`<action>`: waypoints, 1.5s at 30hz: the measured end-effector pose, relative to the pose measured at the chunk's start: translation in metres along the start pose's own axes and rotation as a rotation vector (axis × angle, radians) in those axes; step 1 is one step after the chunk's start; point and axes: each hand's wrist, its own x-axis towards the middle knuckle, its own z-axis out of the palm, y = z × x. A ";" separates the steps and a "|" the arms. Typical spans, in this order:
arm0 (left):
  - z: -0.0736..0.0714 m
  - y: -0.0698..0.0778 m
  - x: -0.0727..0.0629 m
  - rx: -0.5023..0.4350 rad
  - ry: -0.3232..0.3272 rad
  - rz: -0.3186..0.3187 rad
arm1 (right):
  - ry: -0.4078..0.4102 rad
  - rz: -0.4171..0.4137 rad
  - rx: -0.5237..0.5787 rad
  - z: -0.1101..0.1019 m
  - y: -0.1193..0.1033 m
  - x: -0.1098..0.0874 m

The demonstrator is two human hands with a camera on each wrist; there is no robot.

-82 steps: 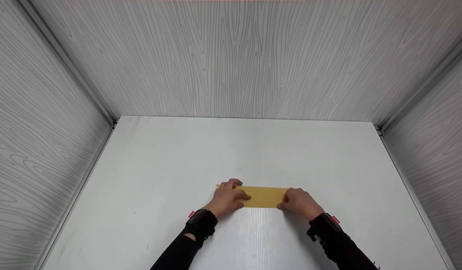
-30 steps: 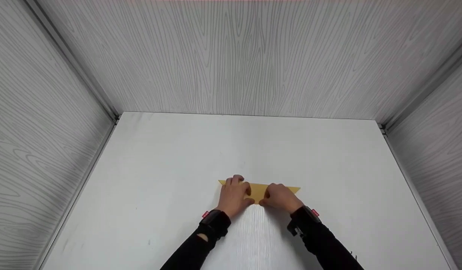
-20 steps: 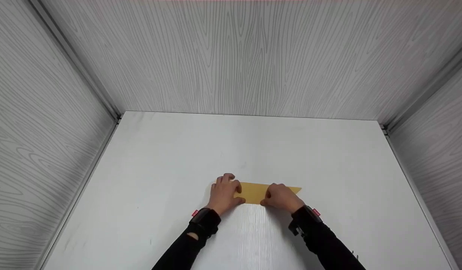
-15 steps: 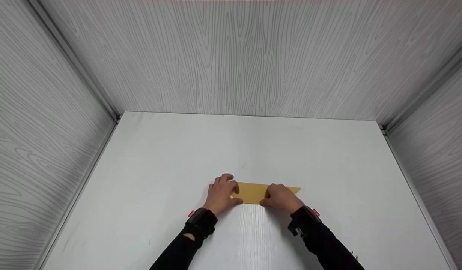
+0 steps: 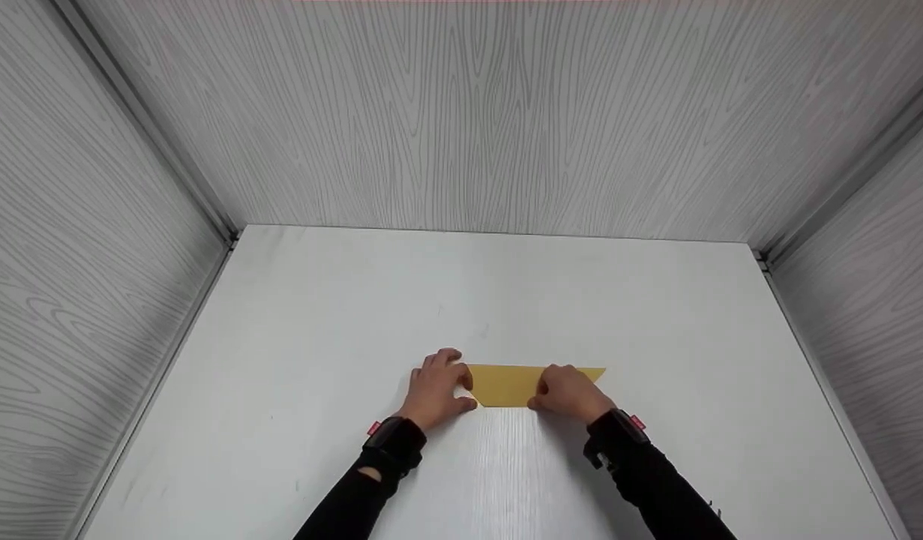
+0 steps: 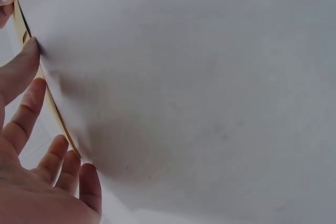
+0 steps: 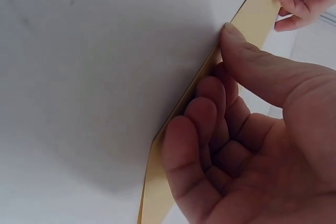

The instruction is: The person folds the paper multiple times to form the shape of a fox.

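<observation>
A folded strip of yellow-tan paper (image 5: 498,386) with slanted ends lies on the white tabletop in the head view, its longer edge at the far side. My left hand (image 5: 435,394) is at its left end, fingers spread and loosely bent, index fingertip and thumb close to the slanted edge. Farther right, my right hand (image 5: 570,394) holds the paper with curled fingers, its thumb at the near edge. In the right wrist view the thumb and curled fingertips sit along the crease of the paper (image 7: 257,17). The right hand hides part of the strip.
The white tabletop (image 5: 341,300) spreads around the paper. A grey wood-grain panel (image 5: 461,112) stands behind it, with similar panels at the left (image 5: 79,300) and right (image 5: 873,247). Black bands sit on both wrists.
The left hand has slid left along the strip to its end, uncovering more paper and the slanted left edge. The right hand moved left earlier, then stayed nearly in place.
</observation>
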 end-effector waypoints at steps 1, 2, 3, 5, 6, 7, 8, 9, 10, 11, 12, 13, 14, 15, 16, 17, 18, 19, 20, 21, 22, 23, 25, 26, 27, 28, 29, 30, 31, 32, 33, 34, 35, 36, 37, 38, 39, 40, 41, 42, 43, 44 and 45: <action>0.000 0.001 0.000 0.008 0.006 0.003 | -0.001 -0.002 0.004 0.000 0.001 0.000; 0.001 0.002 0.000 0.014 0.015 0.006 | -0.002 -0.002 0.007 0.000 0.002 0.000; 0.002 0.003 0.000 0.029 0.029 0.016 | -0.002 -0.003 0.009 0.000 0.002 0.000; 0.006 0.006 0.000 0.071 0.057 0.054 | 0.003 -0.006 0.009 0.000 0.004 0.000; 0.008 0.008 0.000 0.095 0.069 0.083 | 0.006 -0.007 0.008 0.000 0.005 0.000; 0.011 0.010 0.001 0.122 0.081 0.126 | 0.008 -0.010 0.004 0.000 0.005 0.001; 0.014 0.012 0.002 0.151 0.083 0.170 | 0.012 -0.015 0.001 0.000 0.006 0.001; 0.016 0.014 0.003 0.182 0.079 0.219 | 0.014 -0.020 0.002 0.001 0.006 0.001; 0.019 0.016 0.003 0.205 0.065 0.262 | 0.015 -0.026 0.003 0.001 0.006 0.002; 0.021 0.018 0.004 0.223 0.051 0.301 | 0.015 -0.032 0.007 0.001 0.007 0.002; 0.023 0.019 0.004 0.236 0.029 0.328 | 0.017 -0.040 0.009 0.002 0.007 0.002; 0.025 0.020 0.005 0.250 0.010 0.349 | 0.016 -0.048 0.012 0.002 0.007 0.002; 0.027 0.021 0.006 0.260 -0.016 0.356 | 0.016 -0.051 0.017 0.003 0.008 0.002; 0.028 0.023 0.007 0.268 -0.037 0.358 | 0.019 -0.052 0.019 0.002 0.010 0.002; 0.028 0.023 0.007 0.274 -0.051 0.351 | 0.022 -0.057 0.021 0.003 0.010 0.002; 0.029 0.023 0.007 0.279 -0.061 0.345 | 0.026 -0.062 0.022 0.004 0.010 0.002; 0.028 0.024 0.008 0.285 -0.070 0.338 | 0.027 -0.067 0.024 0.004 0.011 0.002; 0.028 0.024 0.008 0.292 -0.073 0.332 | 0.029 -0.072 0.029 0.004 0.011 0.001; 0.028 0.024 0.008 0.298 -0.076 0.327 | 0.033 -0.078 0.037 0.004 0.012 0.001; 0.027 0.024 0.009 0.304 -0.075 0.327 | 0.039 -0.089 0.045 0.004 0.012 0.000; 0.026 0.024 0.009 0.306 -0.076 0.324 | 0.044 -0.101 0.053 0.004 0.013 -0.001; 0.026 0.024 0.009 0.307 -0.080 0.319 | 0.055 -0.115 0.058 0.003 0.013 -0.002; 0.025 0.025 0.009 0.305 -0.082 0.312 | 0.094 -0.143 0.074 0.000 0.015 -0.005; 0.025 0.025 0.009 0.305 -0.086 0.306 | 0.118 -0.153 0.077 -0.001 0.016 -0.006; 0.024 0.026 0.009 0.304 -0.090 0.299 | 0.144 -0.159 0.076 -0.002 0.016 -0.008; 0.024 0.026 0.009 0.303 -0.093 0.291 | 0.171 -0.162 0.071 -0.003 0.017 -0.010; 0.024 0.027 0.009 0.305 -0.092 0.286 | 0.200 -0.166 0.061 -0.003 0.018 -0.011; 0.024 0.027 0.009 0.310 -0.086 0.283 | 0.229 -0.171 0.048 -0.004 0.019 -0.013; 0.025 0.027 0.009 0.315 -0.083 0.278 | 0.253 -0.175 0.028 -0.004 0.020 -0.014; 0.026 0.028 0.009 0.319 -0.080 0.274 | 0.277 -0.185 0.002 -0.004 0.021 -0.016; 0.026 0.028 0.010 0.327 -0.074 0.271 | 0.298 -0.196 -0.025 -0.003 0.021 -0.018; 0.027 0.029 0.010 0.334 -0.065 0.272 | 0.314 -0.213 -0.054 -0.001 0.022 -0.019; 0.028 0.029 0.010 0.342 -0.057 0.272 | 0.329 -0.229 -0.080 0.001 0.022 -0.020; 0.029 0.029 0.010 0.348 -0.052 0.269 | 0.338 -0.243 -0.101 0.003 0.022 -0.021; 0.029 0.029 0.010 0.352 -0.049 0.265 | 0.343 -0.254 -0.118 0.005 0.022 -0.022; 0.029 0.029 0.011 0.358 -0.045 0.262 | 0.347 -0.264 -0.136 0.008 0.021 -0.023; 0.030 0.030 0.011 0.365 -0.041 0.259 | 0.349 -0.272 -0.152 0.010 0.021 -0.023; 0.030 0.030 0.011 0.370 -0.037 0.255 | 0.351 -0.279 -0.168 0.012 0.020 -0.024; 0.030 0.030 0.011 0.377 -0.034 0.249 | 0.357 -0.283 -0.180 0.014 0.019 -0.024; 0.030 0.030 0.011 0.384 -0.034 0.240 | 0.361 -0.287 -0.190 0.016 0.018 -0.025; 0.030 0.031 0.011 0.392 -0.032 0.235 | 0.366 -0.290 -0.200 0.017 0.017 -0.025; 0.030 0.031 0.011 0.403 -0.028 0.231 | 0.371 -0.293 -0.212 0.018 0.016 -0.025; 0.031 0.031 0.010 0.416 -0.021 0.230 | 0.376 -0.294 -0.219 0.018 0.016 -0.024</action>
